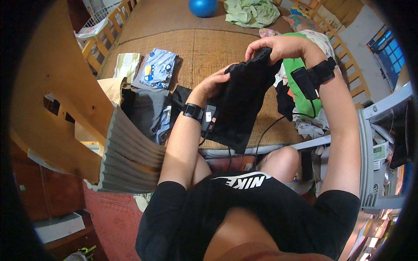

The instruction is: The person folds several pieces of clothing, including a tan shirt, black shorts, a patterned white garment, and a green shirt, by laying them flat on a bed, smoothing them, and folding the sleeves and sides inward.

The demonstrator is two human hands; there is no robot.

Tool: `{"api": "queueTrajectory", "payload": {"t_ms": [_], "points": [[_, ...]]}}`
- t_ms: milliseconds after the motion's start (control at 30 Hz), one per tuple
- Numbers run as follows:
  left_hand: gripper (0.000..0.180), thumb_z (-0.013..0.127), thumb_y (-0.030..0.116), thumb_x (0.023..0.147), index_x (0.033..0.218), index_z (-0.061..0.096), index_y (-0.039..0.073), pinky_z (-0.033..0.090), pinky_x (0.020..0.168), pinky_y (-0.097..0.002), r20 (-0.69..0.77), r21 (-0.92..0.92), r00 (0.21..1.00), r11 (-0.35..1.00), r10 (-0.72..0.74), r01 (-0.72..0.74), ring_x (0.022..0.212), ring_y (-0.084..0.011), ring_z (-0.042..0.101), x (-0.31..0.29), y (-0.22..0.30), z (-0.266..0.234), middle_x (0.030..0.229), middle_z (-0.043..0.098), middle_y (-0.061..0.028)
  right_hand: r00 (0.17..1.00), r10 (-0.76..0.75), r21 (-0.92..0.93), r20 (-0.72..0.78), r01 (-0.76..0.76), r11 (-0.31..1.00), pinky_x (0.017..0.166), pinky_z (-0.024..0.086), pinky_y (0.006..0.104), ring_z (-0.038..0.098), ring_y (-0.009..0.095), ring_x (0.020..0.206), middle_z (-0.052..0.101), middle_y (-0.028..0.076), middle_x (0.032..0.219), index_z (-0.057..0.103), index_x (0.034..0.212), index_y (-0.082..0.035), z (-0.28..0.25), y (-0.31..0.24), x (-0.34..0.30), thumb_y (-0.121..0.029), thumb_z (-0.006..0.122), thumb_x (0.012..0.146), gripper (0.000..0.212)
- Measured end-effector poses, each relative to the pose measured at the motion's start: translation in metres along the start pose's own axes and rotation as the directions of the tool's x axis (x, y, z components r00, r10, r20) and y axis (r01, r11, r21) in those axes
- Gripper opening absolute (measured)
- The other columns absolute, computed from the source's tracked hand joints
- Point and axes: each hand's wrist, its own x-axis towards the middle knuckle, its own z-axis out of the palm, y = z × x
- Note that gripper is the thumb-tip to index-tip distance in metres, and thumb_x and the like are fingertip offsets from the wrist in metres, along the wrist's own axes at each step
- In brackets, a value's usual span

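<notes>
A black garment (244, 102) with a gathered, elastic-looking top edge hangs in front of me, its lower end falling near the mat's front edge. My right hand (285, 47) grips the top edge at its right corner, thumb on the near side and fingers curled over the far side. At the garment's left upper side, my left hand (211, 85) has its fingers closed on the cloth. Both wrists wear black straps with small boxes and cables. Folded clothes lie to the left: a grey-blue printed garment (157, 69), a pale one (127, 66) and a dark grey one (148, 108).
A woven mat (196, 52) covers the bed, with wooden rails (348, 61) on the sides. Behind are a blue ball (203, 7) and a light green cloth (252, 12). Loose clothes (300, 104) pile up at right. A wooden post with a corrugated grey pad (128, 148) stands close at left.
</notes>
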Motion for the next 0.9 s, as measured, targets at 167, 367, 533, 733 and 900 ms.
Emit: {"api": "queueTrajectory", "payload": {"t_ms": [167, 367, 533, 733, 900], "points": [[0.051, 0.054, 0.026, 0.075, 0.118, 0.036, 0.004, 0.036, 0.083, -0.0278, -0.265, -0.149, 0.859, 0.899, -0.437, 0.412, 0.095, -0.0163, 0.047, -0.002, -0.006, 0.005, 0.109, 0.047, -0.008, 0.999, 0.031, -0.124, -0.02, -0.033, 0.992, 0.067, 0.039, 0.0224, 0.048, 0.011, 0.076, 0.051, 0.0, 0.082, 0.052, 0.091, -0.006, -0.005, 0.001, -0.019, 0.007, 0.048, 0.052, 0.041], [0.04, 0.056, 0.013, 0.072, 0.108, 0.046, 0.002, 0.037, 0.078, -0.0238, -0.146, 0.744, 0.878, 0.534, -0.456, 0.401, 0.088, -0.0116, 0.046, 0.007, -0.029, -0.011, 0.099, 0.052, -0.0064, 0.997, 0.033, -0.25, -0.062, -0.048, 0.967, 0.065, 0.04, 0.0256, 0.05, 0.014, 0.075, 0.054, 0.003, 0.082, 0.053, 0.089, -0.008, 0.007, -0.013, -0.027, 0.007, 0.047, 0.054, 0.039], [0.031, 0.061, 0.021, 0.065, 0.092, 0.057, 0.006, 0.041, 0.073, -0.0335, -0.303, 0.926, 0.947, -0.204, 0.101, 0.318, 0.082, -0.0304, 0.053, 0.002, 0.011, -0.03, 0.089, 0.057, -0.0128, 0.949, -0.057, -0.618, -0.311, -0.156, 0.771, 0.071, 0.038, 0.0314, 0.047, 0.028, 0.085, 0.052, 0.011, 0.084, 0.056, 0.083, -0.009, -0.007, 0.054, -0.04, 0.005, 0.043, 0.057, 0.032], [0.022, 0.059, 0.028, 0.066, 0.081, 0.057, 0.013, 0.035, 0.071, -0.0412, 0.107, 0.671, 0.874, -0.683, 0.473, 0.288, 0.08, -0.0254, 0.053, 0.008, 0.098, 0.026, 0.076, 0.058, -0.0066, 0.744, -0.287, -0.565, -0.603, -0.145, 0.812, 0.076, 0.037, 0.034, 0.044, 0.031, 0.091, 0.049, 0.015, 0.09, 0.053, 0.089, -0.005, 0.012, 0.086, -0.061, 0.009, 0.043, 0.059, 0.034], [0.031, 0.056, 0.022, 0.071, 0.1, 0.049, 0.014, 0.031, 0.078, -0.0432, 0.06, 0.492, 0.928, -0.82, 0.367, 0.292, 0.089, -0.0243, 0.051, 0.011, 0.125, 0.071, 0.08, 0.058, -0.0064, 0.72, -0.256, -0.628, -0.645, -0.309, 0.714, 0.076, 0.038, 0.0349, 0.045, 0.031, 0.092, 0.05, 0.016, 0.091, 0.052, 0.09, -0.002, 0.008, 0.067, -0.068, 0.002, 0.052, 0.062, 0.028]]}}
